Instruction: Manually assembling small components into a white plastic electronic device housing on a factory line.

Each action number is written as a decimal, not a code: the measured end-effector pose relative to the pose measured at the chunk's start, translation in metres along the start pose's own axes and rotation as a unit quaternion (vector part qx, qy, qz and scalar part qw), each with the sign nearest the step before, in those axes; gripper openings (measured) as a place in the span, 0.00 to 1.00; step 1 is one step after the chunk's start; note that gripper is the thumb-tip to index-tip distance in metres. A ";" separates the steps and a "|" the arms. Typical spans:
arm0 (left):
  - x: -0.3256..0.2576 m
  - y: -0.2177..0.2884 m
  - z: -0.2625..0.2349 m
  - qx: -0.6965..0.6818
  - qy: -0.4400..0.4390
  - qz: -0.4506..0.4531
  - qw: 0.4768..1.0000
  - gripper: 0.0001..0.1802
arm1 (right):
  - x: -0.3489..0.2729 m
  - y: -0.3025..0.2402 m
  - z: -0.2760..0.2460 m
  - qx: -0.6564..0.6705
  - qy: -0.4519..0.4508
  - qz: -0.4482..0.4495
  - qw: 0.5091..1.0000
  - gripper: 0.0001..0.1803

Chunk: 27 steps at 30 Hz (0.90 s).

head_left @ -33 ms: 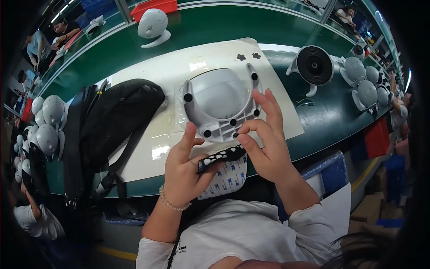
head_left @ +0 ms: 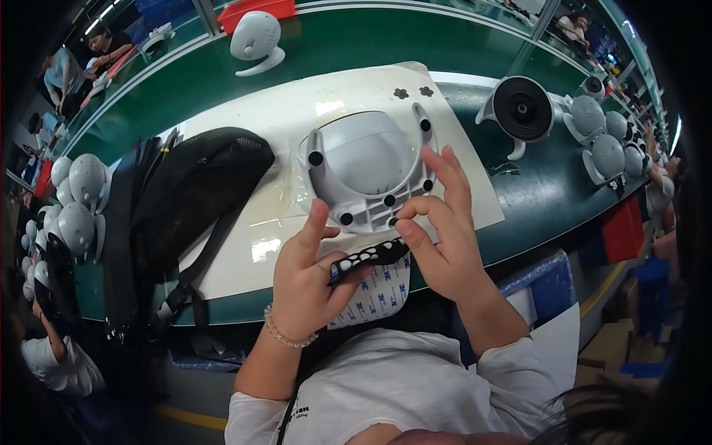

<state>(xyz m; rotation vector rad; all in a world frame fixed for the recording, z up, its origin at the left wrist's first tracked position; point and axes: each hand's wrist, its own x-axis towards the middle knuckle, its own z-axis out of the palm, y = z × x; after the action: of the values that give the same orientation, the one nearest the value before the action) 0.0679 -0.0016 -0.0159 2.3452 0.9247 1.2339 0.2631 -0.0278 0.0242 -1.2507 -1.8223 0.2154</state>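
In front of me on a cream mat [head_left: 245, 111] lies a round white device [head_left: 363, 152], its curved stand [head_left: 367, 215] turned up. Several black round pads [head_left: 315, 159] sit on the stand's arms and ribbed base. My left hand [head_left: 297, 285] grips a black sheet of adhesive pads [head_left: 371, 256] with white round gaps, its printed backing [head_left: 382, 297] hanging below. The thumb and index finger of my right hand [head_left: 449, 241] pinch a small black round pad [head_left: 393, 222] at the near edge of the base. My right hand's other fingers are raised beside the stand's right arm.
A black mesh-and-fabric bag [head_left: 200, 178] with straps lies left of the device. More white devices stand at far left [head_left: 87, 174] and right [head_left: 608, 156]. One with a black round face [head_left: 521, 109] stands nearer. Two dark flower-shaped pieces [head_left: 401, 93] lie on the mat.
The whole scene has shifted very slightly in the picture. Both hands keep the same pose and hold.
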 end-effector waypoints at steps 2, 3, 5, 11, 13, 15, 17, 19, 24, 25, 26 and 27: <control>0.000 0.000 -0.001 -0.005 0.006 -0.004 1.000 0.12 | 0.000 -0.003 0.002 -0.062 0.001 0.006 0.998 0.04; -0.001 -0.001 -0.001 -0.002 0.006 -0.003 1.000 0.12 | 0.000 -0.006 0.002 -0.063 -0.003 0.007 0.998 0.04; -0.002 -0.002 -0.002 -0.004 0.006 -0.003 1.000 0.12 | 0.001 -0.008 0.002 -0.038 -0.006 0.028 0.999 0.03; -0.003 -0.001 -0.003 -0.003 0.006 -0.006 1.000 0.12 | -0.002 -0.015 0.008 -0.112 0.031 0.010 0.993 0.01; -0.002 0.000 -0.002 0.008 0.007 0.009 1.000 0.12 | -0.004 -0.018 0.009 -0.145 0.043 0.000 0.988 0.01; -0.003 0.000 -0.001 -0.001 0.006 0.001 1.000 0.12 | -0.006 -0.021 0.009 -0.177 0.056 -0.006 0.983 0.02; -0.003 0.001 0.000 -0.012 0.001 -0.008 1.000 0.12 | -0.007 -0.027 0.006 -0.254 0.026 -0.027 0.967 0.03; -0.002 0.002 0.000 -0.015 0.010 -0.011 1.000 0.12 | -0.008 -0.034 0.005 -0.266 0.027 -0.023 0.963 0.07; -0.001 0.002 0.001 -0.021 0.000 -0.015 1.000 0.12 | -0.015 -0.036 0.012 -0.344 -0.005 -0.064 0.937 0.14; -0.001 0.003 0.001 -0.022 0.003 -0.015 1.000 0.13 | -0.015 -0.038 0.007 -0.344 -0.021 -0.060 0.937 0.16; -0.001 0.002 0.001 -0.024 0.007 -0.017 1.000 0.13 | -0.015 -0.038 0.005 -0.345 -0.021 -0.060 0.937 0.16; -0.002 0.000 0.001 -0.024 0.007 -0.016 1.000 0.13 | -0.015 -0.038 0.002 -0.330 -0.017 -0.045 0.943 0.17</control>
<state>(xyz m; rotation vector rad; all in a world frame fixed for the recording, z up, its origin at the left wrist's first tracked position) 0.0678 -0.0027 -0.0173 2.2777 0.9232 1.2484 0.2376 -0.0570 0.0364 -1.6067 -2.0543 -0.4703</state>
